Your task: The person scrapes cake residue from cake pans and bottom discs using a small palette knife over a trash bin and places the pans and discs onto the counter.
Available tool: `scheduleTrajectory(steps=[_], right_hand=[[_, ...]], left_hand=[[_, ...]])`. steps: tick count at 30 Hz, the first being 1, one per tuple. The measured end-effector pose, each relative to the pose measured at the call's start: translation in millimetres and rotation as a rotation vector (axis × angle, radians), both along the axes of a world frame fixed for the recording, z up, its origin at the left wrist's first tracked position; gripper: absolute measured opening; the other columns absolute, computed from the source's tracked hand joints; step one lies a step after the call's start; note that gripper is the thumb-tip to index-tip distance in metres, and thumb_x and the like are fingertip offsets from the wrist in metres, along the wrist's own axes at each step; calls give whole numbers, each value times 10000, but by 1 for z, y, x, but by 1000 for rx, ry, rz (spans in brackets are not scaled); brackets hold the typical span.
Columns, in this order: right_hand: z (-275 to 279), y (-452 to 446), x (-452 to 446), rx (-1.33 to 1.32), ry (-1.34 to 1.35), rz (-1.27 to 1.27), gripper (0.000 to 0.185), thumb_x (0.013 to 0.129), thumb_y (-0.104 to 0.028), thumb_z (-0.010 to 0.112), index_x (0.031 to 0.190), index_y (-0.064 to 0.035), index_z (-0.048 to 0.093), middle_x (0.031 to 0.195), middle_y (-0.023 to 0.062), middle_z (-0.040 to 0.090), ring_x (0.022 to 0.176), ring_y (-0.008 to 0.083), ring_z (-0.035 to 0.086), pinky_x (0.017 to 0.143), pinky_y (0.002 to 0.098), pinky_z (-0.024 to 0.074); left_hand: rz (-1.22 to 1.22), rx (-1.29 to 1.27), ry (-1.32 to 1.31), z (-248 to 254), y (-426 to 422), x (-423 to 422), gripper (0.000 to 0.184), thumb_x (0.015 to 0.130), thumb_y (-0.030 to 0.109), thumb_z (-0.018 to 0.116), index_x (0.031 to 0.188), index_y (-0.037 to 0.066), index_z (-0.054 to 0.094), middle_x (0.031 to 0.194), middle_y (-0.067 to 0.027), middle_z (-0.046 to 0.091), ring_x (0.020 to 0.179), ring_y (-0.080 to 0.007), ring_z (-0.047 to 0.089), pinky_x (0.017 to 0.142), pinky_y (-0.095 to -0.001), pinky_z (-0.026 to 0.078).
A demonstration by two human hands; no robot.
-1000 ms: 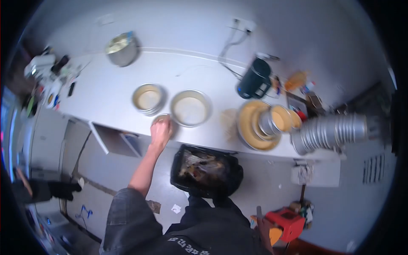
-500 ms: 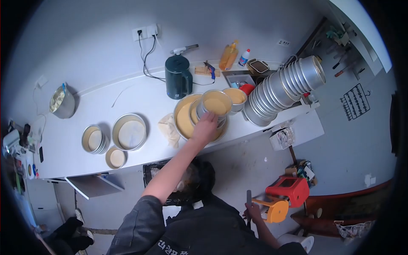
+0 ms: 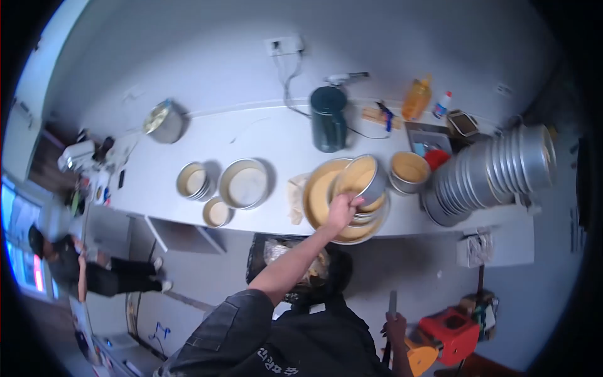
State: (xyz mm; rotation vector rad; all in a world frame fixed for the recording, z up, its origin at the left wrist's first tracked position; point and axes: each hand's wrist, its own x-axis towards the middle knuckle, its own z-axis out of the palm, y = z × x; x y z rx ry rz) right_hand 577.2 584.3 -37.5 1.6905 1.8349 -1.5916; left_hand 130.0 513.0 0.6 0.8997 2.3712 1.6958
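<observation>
My left hand (image 3: 342, 210) grips the near rim of a round metal tin with a tan cake layer (image 3: 359, 177), which is tilted above a stack of cake-filled tins. Beneath it lies a large tin with a tan layer (image 3: 319, 193). Another small cake-filled tin (image 3: 409, 168) stands to the right. My right hand (image 3: 394, 328) hangs low at my right side, its fingers wrapped round a long grey tool (image 3: 392, 308). Left of the stack are a large pale-bottomed tin (image 3: 247, 184), a small tin (image 3: 217, 213) and several nested tins (image 3: 193, 181).
A long stack of metal tins (image 3: 487, 173) leans at the right. A dark green pitcher (image 3: 328, 119) and a cream cloth (image 3: 296, 200) are on the counter (image 3: 157, 188). Below are a black bin (image 3: 259, 257) and a red stool (image 3: 449, 333). Another person (image 3: 100, 276) stands at the far left.
My left hand went from a small tin at the left to the cake-filled stack, where the top tin has now been lifted and tilted. The view has swung right, then partly back left.
</observation>
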Motion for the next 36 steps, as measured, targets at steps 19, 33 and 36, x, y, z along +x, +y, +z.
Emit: scheduleTrajectory(steps=[19,33,36], right_hand=[[141,-105,-282,-212,535,882,466,886,-413,793,971,29,673,780,26,597,726,123,535,654,311,452],[135,1,-325,-293,878,-26,182,1002,-245,687,885,-150,588,686,-59,502,570,11,435,406,217,268],[93,45,-351,-451,1038,-221,274,988,-385,699,933,-127,624,608,-41,506,443,13,377,359,222,201]], left_hand=[[385,673,-1028,85,-209,164,678,1074,560,408,1437,-5,504,1365,-119,595,1226,-217,570,1066,-387,433],[786,347,-717,48,-293,182,173,961,71,703,1104,-17,744,1005,-42,737,891,-128,645,858,-288,495],[608,179,-592,39,-311,187,367,937,-94,602,1239,60,743,1228,-119,729,1249,-238,611,1092,-330,420]])
